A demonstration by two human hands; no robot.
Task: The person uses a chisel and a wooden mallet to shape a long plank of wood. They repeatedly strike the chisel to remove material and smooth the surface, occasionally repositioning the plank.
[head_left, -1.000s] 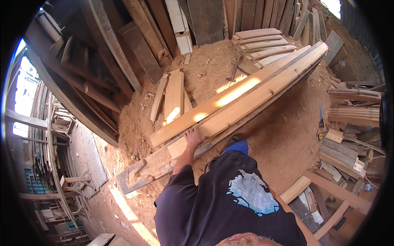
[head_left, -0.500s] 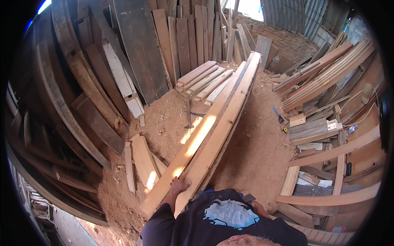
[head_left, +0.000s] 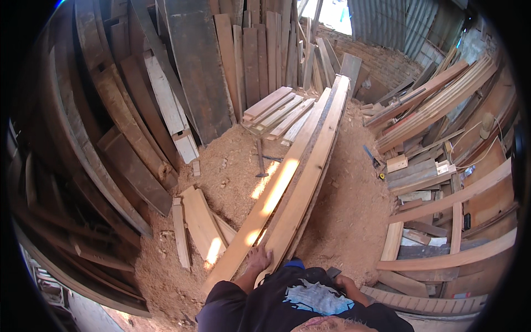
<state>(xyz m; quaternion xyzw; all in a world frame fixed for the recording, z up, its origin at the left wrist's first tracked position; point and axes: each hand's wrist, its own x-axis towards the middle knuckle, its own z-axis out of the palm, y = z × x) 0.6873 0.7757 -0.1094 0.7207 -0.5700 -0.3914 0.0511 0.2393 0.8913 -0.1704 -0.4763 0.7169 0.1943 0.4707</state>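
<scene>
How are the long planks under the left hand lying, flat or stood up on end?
Lying flat. The long planks stretch lengthwise away over the sawdust floor, broad faces up, with the left hand resting on their near end.

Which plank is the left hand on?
The left hand rests on the long pale plank running up the middle, not the short boards lying on sawdust to its left.

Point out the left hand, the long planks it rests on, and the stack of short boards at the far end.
left hand (head_left: pixel 259 258), head view, back of the hand.
long planks (head_left: pixel 301 182), head view, top face near mid-length.
stack of short boards (head_left: pixel 275 110), head view, top board.
</scene>
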